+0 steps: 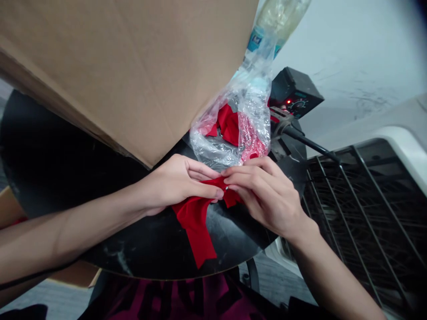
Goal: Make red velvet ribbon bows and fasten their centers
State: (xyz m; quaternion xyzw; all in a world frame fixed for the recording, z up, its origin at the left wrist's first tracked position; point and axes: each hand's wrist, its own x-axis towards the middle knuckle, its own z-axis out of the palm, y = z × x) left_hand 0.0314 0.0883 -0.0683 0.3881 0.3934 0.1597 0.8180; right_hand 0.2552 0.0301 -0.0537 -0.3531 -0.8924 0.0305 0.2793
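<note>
A red ribbon bow (198, 222) is held between both hands above the black round table, one notched tail hanging toward me. My left hand (182, 180) pinches its upper part between thumb and fingers. From the other side, my right hand (267, 191) grips the bow near its middle, fingertips close to my left ones. A tiny shiny metal piece (227, 188) shows beside the right fingertips; its kind is too small to tell. Just beyond the hands lies an open clear plastic bag (216, 149) with more red ribbon pieces (230, 124) inside.
A big cardboard box (133, 66) covers the left back of the black table (150, 253). At right stand a black control unit (296, 93) with a lit red light, a cabled tool (292, 129) and a large grilled fan unit (363, 213). A plastic bottle (283, 18) is behind.
</note>
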